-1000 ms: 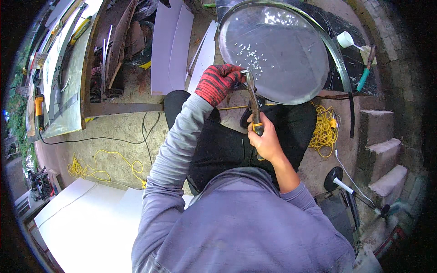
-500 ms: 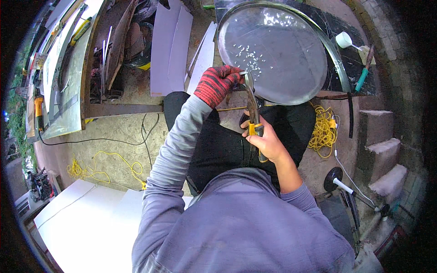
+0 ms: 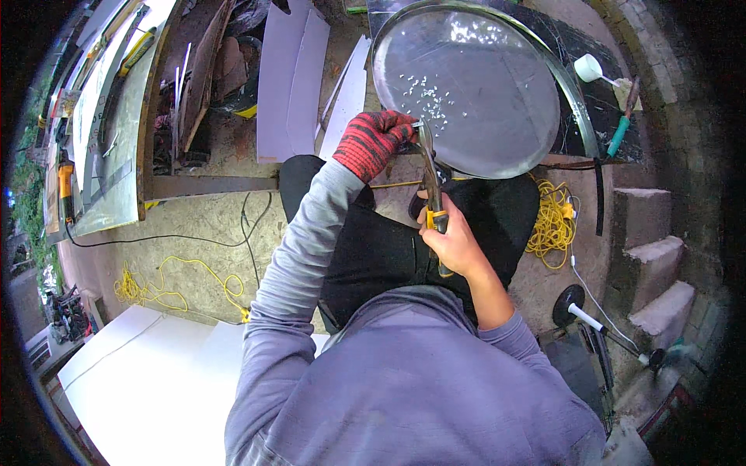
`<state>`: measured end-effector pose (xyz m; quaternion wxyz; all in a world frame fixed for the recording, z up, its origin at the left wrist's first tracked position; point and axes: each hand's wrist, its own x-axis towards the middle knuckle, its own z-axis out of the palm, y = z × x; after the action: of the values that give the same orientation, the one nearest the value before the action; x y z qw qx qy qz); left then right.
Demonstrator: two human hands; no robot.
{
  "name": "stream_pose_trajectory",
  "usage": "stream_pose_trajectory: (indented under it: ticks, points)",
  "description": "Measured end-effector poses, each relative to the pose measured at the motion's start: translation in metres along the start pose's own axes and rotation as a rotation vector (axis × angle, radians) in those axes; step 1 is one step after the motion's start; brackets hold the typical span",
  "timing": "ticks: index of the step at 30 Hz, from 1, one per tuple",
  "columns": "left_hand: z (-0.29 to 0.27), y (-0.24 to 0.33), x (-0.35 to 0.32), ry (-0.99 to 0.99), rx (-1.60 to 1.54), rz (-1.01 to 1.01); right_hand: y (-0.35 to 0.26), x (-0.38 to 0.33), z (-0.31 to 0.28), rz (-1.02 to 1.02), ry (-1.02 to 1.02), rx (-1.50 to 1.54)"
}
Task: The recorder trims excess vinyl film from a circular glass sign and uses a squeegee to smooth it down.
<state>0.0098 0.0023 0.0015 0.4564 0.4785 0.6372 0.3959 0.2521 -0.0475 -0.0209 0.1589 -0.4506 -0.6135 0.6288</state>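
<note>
Your right hand (image 3: 452,237): bare, curled around yellow-handled snips (image 3: 430,167) extending forward from it. Your left hand (image 3: 371,144): gloved, fingertips pinching a small pale piece (image 3: 416,124); scraps (image 3: 426,94) just beyond, on round tray (image 3: 505,101).

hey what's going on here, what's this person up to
The left hand, in a red-and-black glove, pinches what looks like a small pale piece at the tip of the snips. The bare right hand grips their yellow-and-black handles. Just beyond, small white bits lie scattered on a round metal tray.
</note>
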Motion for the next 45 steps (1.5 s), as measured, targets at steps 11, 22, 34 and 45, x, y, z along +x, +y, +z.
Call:
stream_pose_trajectory:
  ticks: [11,22,34,45]
  points:
    - [0.007,-0.007,0.008,0.026,-0.136,0.008,-0.012,0.001,0.0,0.111,-0.007,0.205]
    - [0.002,0.002,0.003,0.007,-0.091,-0.003,-0.003,-0.002,-0.008,0.074,-0.198,0.237]
    - [0.002,-0.011,0.009,0.03,-0.067,0.006,-0.006,0.0,0.003,-0.064,-0.006,0.071]
    - [0.004,0.001,0.004,0.049,-0.111,0.002,-0.016,-0.001,0.003,0.071,0.001,0.283]
